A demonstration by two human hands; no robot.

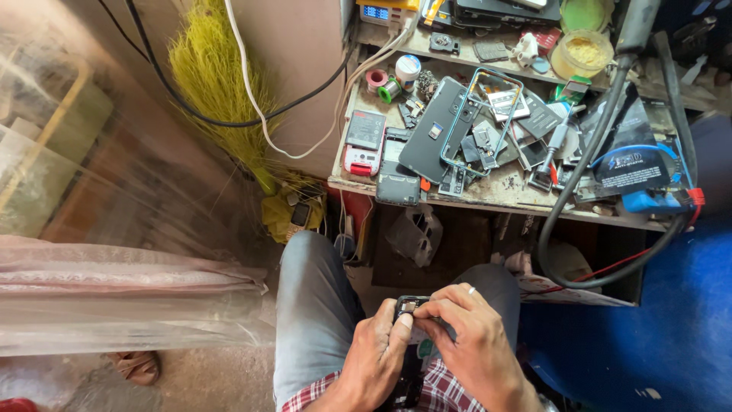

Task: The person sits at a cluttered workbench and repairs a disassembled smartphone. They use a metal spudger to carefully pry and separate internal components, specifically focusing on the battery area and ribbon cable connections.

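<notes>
Held low over the lap, between the knees in grey trousers (313,305): a small dark phone part (409,307), most likely a camera or frame piece, with a pale metal spot on top. Long axis hard to judge, seemingly lying left to right across the lap, the upper edge turned toward the workbench (488,200). Gripped from both sides. Left hand (375,352) closed around the left end, thumb pressed on the top face. Right hand (469,336) closed around the right end, fingers curled over it, a ring visible on one finger. Both grips narrow and tight on the part.

Open room: little. Just ahead of the knees, the front edge of the workbench, worn and chipped, overhung by a dark phone (435,130) with its back facing up, a blue phone frame (488,114), a red-and-white keypad phone (363,141) and many loose boards and covers. Thick black hose (591,164) looping down from the bench past the right knee. On the left, clear plastic sheeting (114,290) close to the left knee; a yellow-green broom (217,84) leaning on the wall behind it. On the right, a blue surface (671,320).

Hidden or unclear: most of the part covered by the fingers, so its full shape cannot be told. Underside not visible. Forearms cut off by the lower edge. Things under the bench in shadow, hard to make out.
</notes>
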